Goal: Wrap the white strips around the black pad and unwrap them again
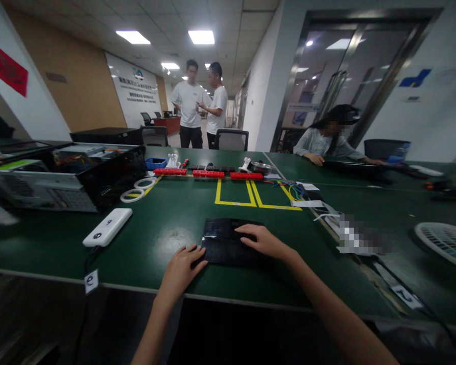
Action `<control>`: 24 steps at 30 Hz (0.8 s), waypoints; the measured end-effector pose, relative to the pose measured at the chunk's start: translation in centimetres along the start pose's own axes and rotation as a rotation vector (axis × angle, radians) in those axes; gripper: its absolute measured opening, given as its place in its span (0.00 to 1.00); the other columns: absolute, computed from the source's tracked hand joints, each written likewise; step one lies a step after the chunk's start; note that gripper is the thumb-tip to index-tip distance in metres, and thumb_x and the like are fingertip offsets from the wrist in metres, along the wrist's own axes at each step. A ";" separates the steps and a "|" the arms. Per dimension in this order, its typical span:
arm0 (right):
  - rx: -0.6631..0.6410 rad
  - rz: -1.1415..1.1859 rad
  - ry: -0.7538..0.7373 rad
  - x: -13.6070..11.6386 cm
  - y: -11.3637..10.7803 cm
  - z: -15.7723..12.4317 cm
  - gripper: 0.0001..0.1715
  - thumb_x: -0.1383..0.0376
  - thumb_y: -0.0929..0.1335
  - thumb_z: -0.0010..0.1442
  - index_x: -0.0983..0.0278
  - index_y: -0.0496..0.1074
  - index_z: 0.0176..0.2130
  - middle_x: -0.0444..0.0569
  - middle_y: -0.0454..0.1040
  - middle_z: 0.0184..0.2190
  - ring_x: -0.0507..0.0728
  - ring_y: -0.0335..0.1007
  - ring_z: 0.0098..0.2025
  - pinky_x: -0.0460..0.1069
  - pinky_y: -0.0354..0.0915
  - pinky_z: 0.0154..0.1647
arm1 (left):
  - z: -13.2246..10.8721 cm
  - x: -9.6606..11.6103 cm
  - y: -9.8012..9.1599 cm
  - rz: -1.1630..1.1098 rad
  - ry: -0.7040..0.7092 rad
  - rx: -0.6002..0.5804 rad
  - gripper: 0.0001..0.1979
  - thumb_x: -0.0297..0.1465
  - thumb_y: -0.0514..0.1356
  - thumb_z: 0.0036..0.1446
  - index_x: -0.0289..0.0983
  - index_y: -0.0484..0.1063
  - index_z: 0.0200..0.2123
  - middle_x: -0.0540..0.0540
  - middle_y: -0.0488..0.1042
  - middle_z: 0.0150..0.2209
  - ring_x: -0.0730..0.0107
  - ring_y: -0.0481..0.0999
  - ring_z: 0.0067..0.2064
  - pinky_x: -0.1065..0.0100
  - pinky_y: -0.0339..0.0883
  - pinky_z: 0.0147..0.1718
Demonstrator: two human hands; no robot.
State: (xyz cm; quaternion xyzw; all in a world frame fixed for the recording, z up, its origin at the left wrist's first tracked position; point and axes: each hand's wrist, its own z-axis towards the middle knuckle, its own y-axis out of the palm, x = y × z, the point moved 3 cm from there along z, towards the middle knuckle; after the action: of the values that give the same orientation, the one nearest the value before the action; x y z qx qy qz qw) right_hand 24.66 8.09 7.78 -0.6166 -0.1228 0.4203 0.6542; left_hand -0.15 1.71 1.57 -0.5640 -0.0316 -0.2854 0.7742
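A glossy black flat rectangular piece (228, 243) lies on the green tabletop in front of me. It could be a panel or a folded plastic sheet; I cannot tell which. My left hand (182, 263) rests at its left edge, fingers stretched out and thumb apart, with the fingertips touching the edge. On the upper right part of the piece lies my right hand (264, 241), its fingers extended over the surface. Neither hand is wrapped around anything. The right side of the piece is partly hidden beneath my right hand and wrist.
An opened computer case (57, 182) stands at the left, near white rings (132, 195) and a white power bank (108, 227). Red strips (208, 174) line the table's back beyond yellow tape outlines (235, 204). Wires (296, 191) and a white mesh racket-like object (444, 241) lie right. Several people are nearby.
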 end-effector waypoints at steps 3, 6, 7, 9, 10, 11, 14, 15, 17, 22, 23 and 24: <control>0.185 -0.163 0.173 4.1 -2.9 -2.1 0.22 0.62 0.59 0.60 0.62 0.70 0.50 0.53 0.72 0.47 0.60 0.66 0.49 0.57 0.61 0.51 | 0.0 0.1 -0.1 0.030 0.001 -0.006 0.15 0.35 0.59 0.57 0.42 0.74 0.47 0.45 0.75 0.49 0.60 0.71 0.54 0.56 0.60 0.55; 0.403 -0.571 0.482 8.7 -6.4 -6.0 0.23 0.64 0.57 0.59 0.69 0.70 0.49 0.61 0.70 0.47 0.66 0.64 0.48 0.61 0.61 0.46 | -0.1 0.1 -0.1 0.043 0.005 -0.002 0.15 0.35 0.59 0.57 0.41 0.73 0.48 0.44 0.75 0.49 0.60 0.71 0.53 0.56 0.60 0.54; 0.454 -0.688 0.590 9.9 -7.4 -7.6 0.23 0.65 0.57 0.59 0.69 0.69 0.49 0.63 0.70 0.45 0.67 0.64 0.47 0.61 0.61 0.43 | -0.1 0.1 -0.1 0.047 0.007 0.000 0.15 0.35 0.59 0.57 0.41 0.73 0.48 0.44 0.75 0.49 0.60 0.71 0.53 0.56 0.60 0.54; 0.480 -0.840 0.739 12.0 -8.9 -10.7 0.22 0.64 0.57 0.60 0.71 0.69 0.48 0.67 0.69 0.44 0.68 0.63 0.45 0.59 0.61 0.38 | -0.1 0.0 -0.1 0.051 0.009 0.004 0.15 0.35 0.59 0.57 0.41 0.74 0.48 0.44 0.75 0.49 0.60 0.72 0.53 0.56 0.61 0.54; 0.449 -0.877 0.784 12.8 -9.3 -12.0 0.22 0.63 0.58 0.60 0.72 0.69 0.48 0.68 0.68 0.43 0.68 0.62 0.44 0.57 0.60 0.36 | -0.1 0.0 -0.1 0.052 0.010 0.005 0.15 0.35 0.59 0.57 0.41 0.74 0.47 0.44 0.75 0.48 0.60 0.72 0.53 0.56 0.61 0.54; 0.412 -0.905 0.822 13.4 -9.5 -13.2 0.22 0.62 0.58 0.60 0.73 0.70 0.46 0.69 0.67 0.42 0.68 0.62 0.44 0.56 0.59 0.35 | 0.0 0.0 -0.1 0.051 0.009 0.005 0.15 0.35 0.59 0.57 0.41 0.74 0.47 0.44 0.76 0.48 0.60 0.72 0.53 0.56 0.61 0.54; 0.292 -0.957 0.894 14.6 -9.6 -15.6 0.19 0.66 0.58 0.61 0.74 0.71 0.43 0.68 0.66 0.41 0.66 0.62 0.42 0.54 0.57 0.33 | 0.0 0.0 -0.1 0.037 0.004 0.001 0.14 0.36 0.60 0.56 0.41 0.75 0.46 0.45 0.76 0.47 0.59 0.73 0.52 0.56 0.62 0.54; 0.266 -0.966 0.909 14.8 -9.5 -16.1 0.19 0.68 0.57 0.61 0.74 0.72 0.41 0.67 0.66 0.40 0.65 0.62 0.41 0.53 0.57 0.33 | 0.0 0.0 -0.1 0.030 0.002 -0.002 0.14 0.36 0.60 0.56 0.41 0.75 0.46 0.45 0.76 0.47 0.59 0.73 0.52 0.57 0.62 0.54; 0.236 -0.964 0.924 15.1 -9.5 -16.7 0.19 0.73 0.56 0.60 0.74 0.73 0.37 0.65 0.67 0.37 0.63 0.62 0.40 0.51 0.57 0.31 | 0.0 0.0 -0.1 0.018 -0.007 -0.008 0.14 0.35 0.61 0.55 0.42 0.75 0.46 0.45 0.77 0.47 0.60 0.73 0.52 0.57 0.61 0.54; 0.281 -0.928 0.891 14.6 -10.4 -16.8 0.21 0.74 0.54 0.60 0.73 0.74 0.36 0.63 0.68 0.36 0.61 0.62 0.39 0.50 0.57 0.30 | 0.0 -0.3 0.3 -0.002 -0.024 -0.019 0.14 0.36 0.61 0.55 0.42 0.75 0.46 0.46 0.77 0.47 0.60 0.72 0.53 0.57 0.60 0.54; 0.328 -0.905 0.857 14.2 -10.6 -16.6 0.21 0.73 0.54 0.61 0.73 0.73 0.38 0.62 0.69 0.36 0.61 0.63 0.39 0.50 0.58 0.31 | 0.0 -0.3 0.3 -0.003 -0.025 -0.018 0.14 0.36 0.61 0.55 0.42 0.75 0.46 0.47 0.77 0.47 0.60 0.72 0.53 0.57 0.60 0.54; 0.385 -0.870 0.808 13.6 -10.9 -16.2 0.20 0.71 0.55 0.61 0.72 0.73 0.40 0.61 0.69 0.37 0.61 0.63 0.39 0.50 0.59 0.33 | 0.1 -0.3 0.3 -0.002 -0.026 -0.016 0.14 0.36 0.61 0.56 0.43 0.75 0.45 0.47 0.77 0.47 0.60 0.72 0.53 0.57 0.60 0.54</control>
State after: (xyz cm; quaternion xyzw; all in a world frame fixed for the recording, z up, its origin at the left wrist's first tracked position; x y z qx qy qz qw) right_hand 48.40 7.51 9.42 -0.4916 -0.0274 -0.1366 0.8596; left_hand -0.22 1.93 1.23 -0.5738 -0.0400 -0.2792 0.7689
